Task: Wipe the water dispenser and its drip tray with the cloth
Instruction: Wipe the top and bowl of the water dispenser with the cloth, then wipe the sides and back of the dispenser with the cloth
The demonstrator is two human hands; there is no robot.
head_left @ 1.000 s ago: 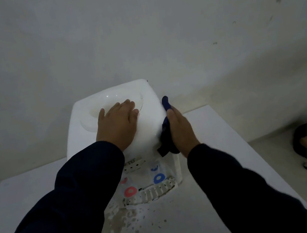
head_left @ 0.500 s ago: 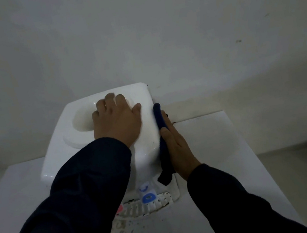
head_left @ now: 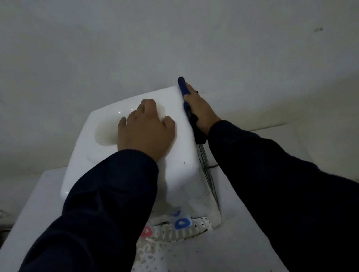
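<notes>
A white tabletop water dispenser (head_left: 177, 159) stands on a white table (head_left: 194, 263) against the wall. My left hand (head_left: 147, 129) rests flat on its top, fingers reaching into the round bottle well. My right hand (head_left: 201, 111) presses a dark blue cloth (head_left: 184, 92) against the dispenser's right side, near the back top corner. The cloth's lower end hangs below my palm. At the front bottom sit a red tap and a blue tap (head_left: 182, 222) above the slotted white drip tray (head_left: 184, 230).
Dark specks and stains cover the table in front of the drip tray. A plain wall rises just behind the dispenser. A black grille (head_left: 205, 167) and cord show on the dispenser's right rear. The floor lies to the far left and right of the table.
My right hand has slid the cloth along the dispenser's right side toward the back top corner. My left hand stays on top. The view has shifted closer and lower.
</notes>
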